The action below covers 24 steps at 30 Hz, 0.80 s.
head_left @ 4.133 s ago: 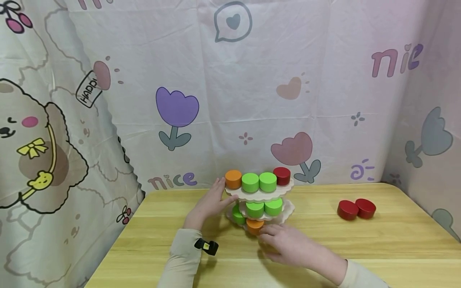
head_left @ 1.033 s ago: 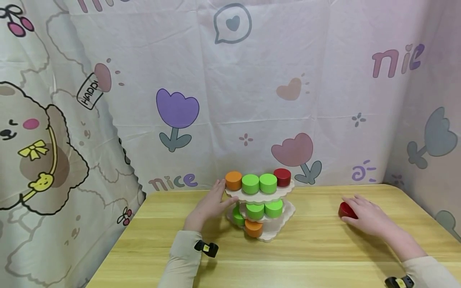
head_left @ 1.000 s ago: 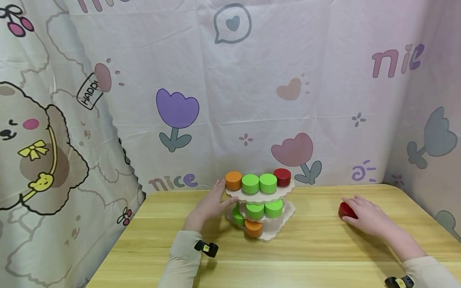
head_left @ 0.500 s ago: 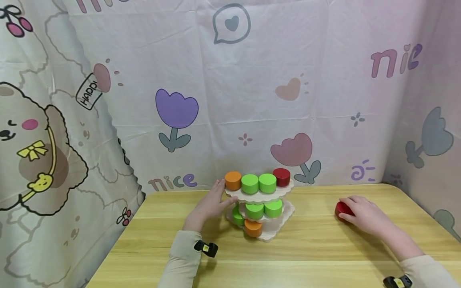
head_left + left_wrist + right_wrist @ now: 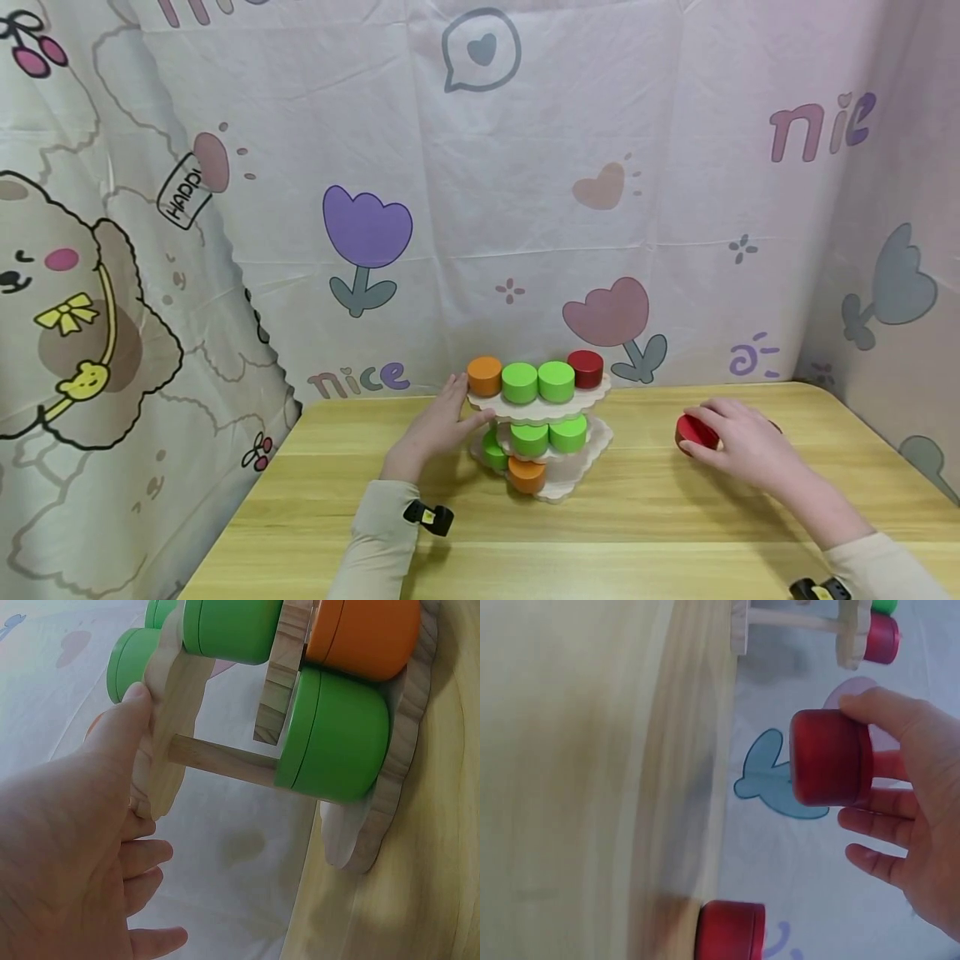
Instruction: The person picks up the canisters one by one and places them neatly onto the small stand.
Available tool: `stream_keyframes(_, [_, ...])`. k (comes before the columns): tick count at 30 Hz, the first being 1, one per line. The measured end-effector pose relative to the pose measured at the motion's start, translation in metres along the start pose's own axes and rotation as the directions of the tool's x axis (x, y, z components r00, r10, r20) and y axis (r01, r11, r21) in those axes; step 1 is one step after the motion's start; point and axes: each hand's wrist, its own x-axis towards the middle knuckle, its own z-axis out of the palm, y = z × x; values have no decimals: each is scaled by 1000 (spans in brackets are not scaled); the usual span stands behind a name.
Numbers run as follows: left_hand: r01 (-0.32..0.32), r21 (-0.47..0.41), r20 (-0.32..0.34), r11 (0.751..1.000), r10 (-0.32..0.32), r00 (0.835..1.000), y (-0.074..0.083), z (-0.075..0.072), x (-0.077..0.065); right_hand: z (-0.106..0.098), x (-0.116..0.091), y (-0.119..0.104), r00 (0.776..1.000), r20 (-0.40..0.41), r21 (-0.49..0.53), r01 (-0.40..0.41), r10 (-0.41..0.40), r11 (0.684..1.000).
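Observation:
A pale wooden three-tier cake stand with scalloped plates stands mid-table. My left hand holds the left edge of its top plate; in the left wrist view, the thumb presses one face of that plate and the other fingers lie partly behind it. My right hand pinches a round red block between thumb and fingers, raised off the table to the right of the stand. The top tier bears an orange block, two green blocks and a red block.
Lower tiers carry more green blocks and an orange block. Another red block sits on the table, mostly hidden behind my right hand in the head view. A patterned cloth hangs behind the wooden table.
My right hand has gone from the stand's lowest tier to the red blocks, taken hold of one, and lifted it leftwards. My left hand has stayed at the stand.

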Motion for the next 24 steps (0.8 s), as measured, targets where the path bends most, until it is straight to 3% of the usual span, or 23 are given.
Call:
stream_keyframes(10, [-1, -1, 0, 1000, 1, 1000, 0, 0, -1, 1, 2, -26, 987, -107, -15, 122, -123, 992])
stream_keyframes(24, [0, -7, 2, 1000, 0, 1000, -1, 0, -1, 5, 2, -65, 961, -136, -2, 244, -242, 970])
